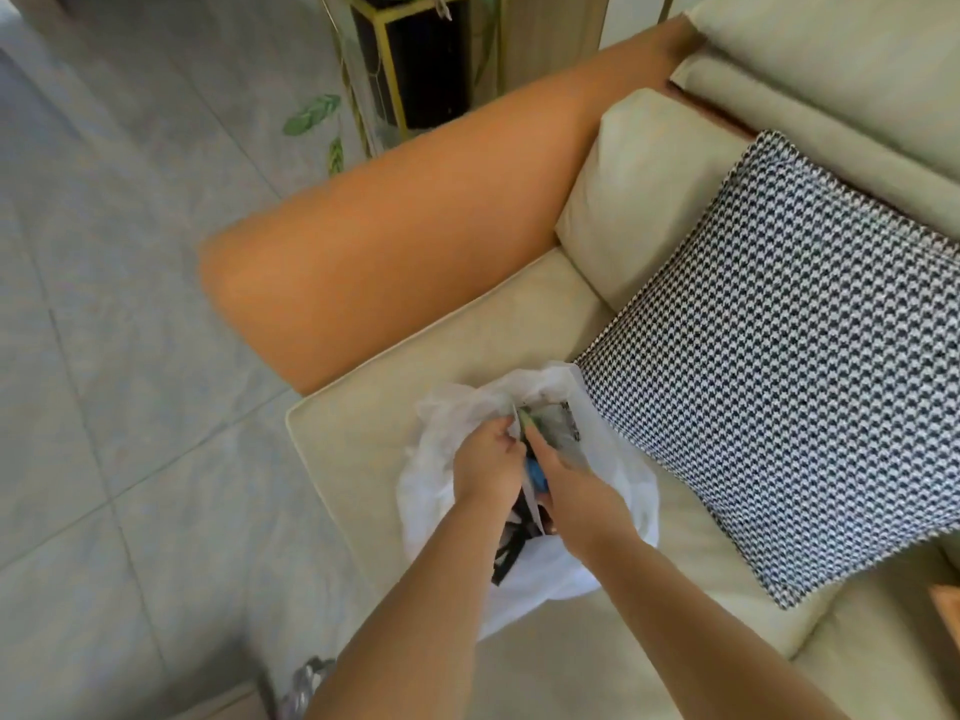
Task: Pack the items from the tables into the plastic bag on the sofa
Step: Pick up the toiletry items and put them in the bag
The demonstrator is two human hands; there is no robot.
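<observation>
One white plastic bag [524,491] sits on the sofa [395,407] seat, near its front edge, just beside one houndstooth cushion [779,366]. The bag's mouth is open; inside show a blue item [536,475], something green [527,420] and a black-and-white item [511,543], too crumpled to name. Two hands work at the mouth. The left hand [485,462] has its fingers curled, pinching the bag's rim on the left side. The right hand [571,485] reaches into the opening with its index finger stretched forward; whether its other fingers grasp anything cannot be told. Both forearms come up from the lower edge. One plain cream cushion [639,189] leans behind the houndstooth one, against the orange armrest [395,215].
</observation>
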